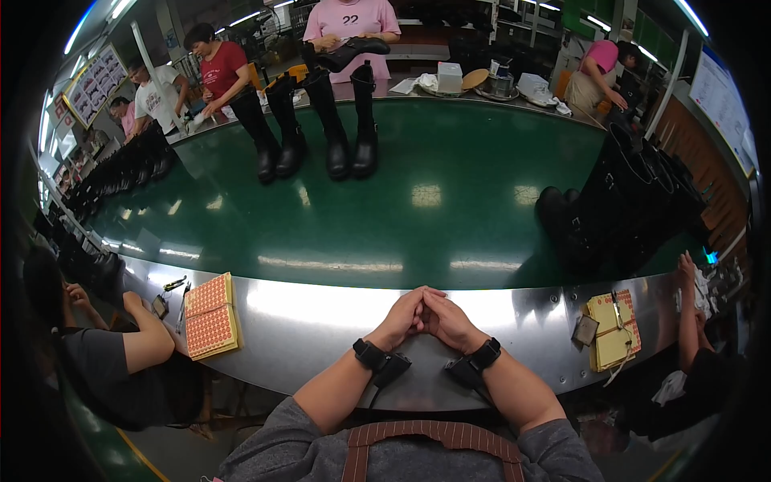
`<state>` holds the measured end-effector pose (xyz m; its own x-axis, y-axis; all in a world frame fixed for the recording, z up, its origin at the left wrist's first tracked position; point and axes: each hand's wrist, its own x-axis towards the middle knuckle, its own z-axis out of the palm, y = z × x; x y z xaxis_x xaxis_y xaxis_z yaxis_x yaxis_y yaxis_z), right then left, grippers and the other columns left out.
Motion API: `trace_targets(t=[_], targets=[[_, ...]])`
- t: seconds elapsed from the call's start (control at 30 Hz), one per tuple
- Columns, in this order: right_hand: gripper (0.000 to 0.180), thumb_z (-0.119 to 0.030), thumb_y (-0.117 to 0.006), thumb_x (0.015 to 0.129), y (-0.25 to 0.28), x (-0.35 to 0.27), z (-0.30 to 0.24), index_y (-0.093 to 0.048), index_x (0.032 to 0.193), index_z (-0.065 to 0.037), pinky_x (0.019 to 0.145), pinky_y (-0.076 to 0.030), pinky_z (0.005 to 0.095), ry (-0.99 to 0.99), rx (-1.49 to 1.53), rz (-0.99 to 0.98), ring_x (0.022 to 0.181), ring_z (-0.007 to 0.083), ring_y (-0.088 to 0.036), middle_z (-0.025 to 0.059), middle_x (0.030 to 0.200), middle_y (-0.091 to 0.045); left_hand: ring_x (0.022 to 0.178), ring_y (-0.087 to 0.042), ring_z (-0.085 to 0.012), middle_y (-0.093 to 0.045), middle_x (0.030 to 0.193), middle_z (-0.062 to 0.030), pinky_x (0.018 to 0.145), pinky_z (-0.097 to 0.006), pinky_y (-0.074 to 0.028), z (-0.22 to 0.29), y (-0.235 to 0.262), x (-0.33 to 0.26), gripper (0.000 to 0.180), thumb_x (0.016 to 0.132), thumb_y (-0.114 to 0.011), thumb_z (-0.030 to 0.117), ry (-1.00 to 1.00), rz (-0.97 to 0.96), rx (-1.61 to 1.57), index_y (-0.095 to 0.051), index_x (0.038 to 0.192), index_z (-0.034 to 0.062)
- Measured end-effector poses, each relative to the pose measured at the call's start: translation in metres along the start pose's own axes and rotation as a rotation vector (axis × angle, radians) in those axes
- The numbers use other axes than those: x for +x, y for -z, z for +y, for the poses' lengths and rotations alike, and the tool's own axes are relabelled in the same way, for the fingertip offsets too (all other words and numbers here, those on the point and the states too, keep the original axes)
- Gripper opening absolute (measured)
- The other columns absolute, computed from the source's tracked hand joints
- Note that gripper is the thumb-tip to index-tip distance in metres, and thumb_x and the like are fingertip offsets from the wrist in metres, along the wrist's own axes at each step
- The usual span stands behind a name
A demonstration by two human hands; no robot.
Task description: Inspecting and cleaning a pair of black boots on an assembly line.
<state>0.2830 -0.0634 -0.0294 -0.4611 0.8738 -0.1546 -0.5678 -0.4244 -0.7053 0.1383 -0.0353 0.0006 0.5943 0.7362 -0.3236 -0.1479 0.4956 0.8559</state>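
Observation:
On the bright steel ledge (293, 321) in front of me, my left hand (401, 316) and my right hand (451, 323) rest clasped against each other. Their fingers are folded together with fingertips meeting at the far side, and no object shows in either. Each wrist wears a black strap with a small dark box on it. Left of my hands lies a stack of sheets with red round stickers (210, 317). To the right is another yellow sticker stack (614, 333) with a thin tool on top and a small dark block (585, 328) beside it.
Past the ledge runs a green belt (385, 217). Several black boots (341, 128) stand upright at its far side; tall buckled boots (606, 201) crowd the right. More footwear (136, 169) lines the far left. Co-workers sit close on both sides; a person opposite (351, 24) handles a boot.

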Motion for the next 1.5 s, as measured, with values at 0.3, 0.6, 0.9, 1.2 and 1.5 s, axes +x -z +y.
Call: trace_targets(t=[0.3,0.6,0.9,1.2,1.5], targets=[[0.038,-0.036,-0.035,0.107,0.0,-0.003,-0.004,-0.047,0.083,-0.009,0.073,-0.053,0.0293,-0.001,-0.009,-0.008,0.073,0.014,-0.06,0.0054,0.084,-0.061,0.043,-0.043,0.0017,-0.042,0.058,0.0096,0.037,-0.013,-0.029,0.004,-0.007,-0.001,0.045,0.105,-0.029,0.031,-0.016,0.016,0.052,-0.059,0.125,0.0044],[0.038,-0.037,-0.035,0.107,0.004,-0.005,-0.004,-0.054,0.092,-0.007,0.071,-0.052,0.0279,-0.006,-0.007,-0.007,0.072,0.0129,-0.061,0.0041,0.084,-0.062,0.042,-0.041,0.0021,-0.038,0.054,0.0111,0.037,-0.013,-0.029,0.003,-0.01,0.0,0.045,0.105,-0.028,0.031,0.007,0.018,0.036,-0.059,0.125,0.0057],[0.038,-0.036,-0.035,0.107,0.007,-0.006,-0.004,-0.055,0.093,-0.007,0.071,-0.052,0.0279,0.0,-0.004,-0.011,0.071,0.0131,-0.061,0.0045,0.083,-0.062,0.043,-0.041,0.0024,-0.038,0.057,0.0112,0.039,-0.013,-0.03,0.0,-0.011,0.002,0.044,0.105,-0.029,0.031,0.005,0.012,0.017,-0.059,0.125,0.0054],[0.037,-0.036,-0.035,0.107,0.008,-0.009,-0.007,-0.055,0.093,-0.008,0.071,-0.052,0.0283,-0.006,-0.018,-0.004,0.071,0.0129,-0.06,0.0043,0.083,-0.061,0.043,-0.042,0.0016,-0.04,0.057,0.0103,0.039,-0.013,-0.031,-0.001,-0.014,0.003,0.044,0.105,-0.03,0.031,0.012,0.005,0.009,-0.059,0.125,0.0052],[0.037,-0.036,-0.035,0.107,0.007,-0.012,-0.009,-0.05,0.088,-0.009,0.071,-0.052,0.0282,-0.003,-0.023,-0.002,0.071,0.0129,-0.059,0.0042,0.083,-0.06,0.044,-0.044,0.0014,-0.043,0.059,0.0091,0.039,-0.013,-0.031,0.0,-0.019,0.003,0.044,0.105,-0.03,0.032,-0.001,0.02,0.015,-0.059,0.124,0.0049]])
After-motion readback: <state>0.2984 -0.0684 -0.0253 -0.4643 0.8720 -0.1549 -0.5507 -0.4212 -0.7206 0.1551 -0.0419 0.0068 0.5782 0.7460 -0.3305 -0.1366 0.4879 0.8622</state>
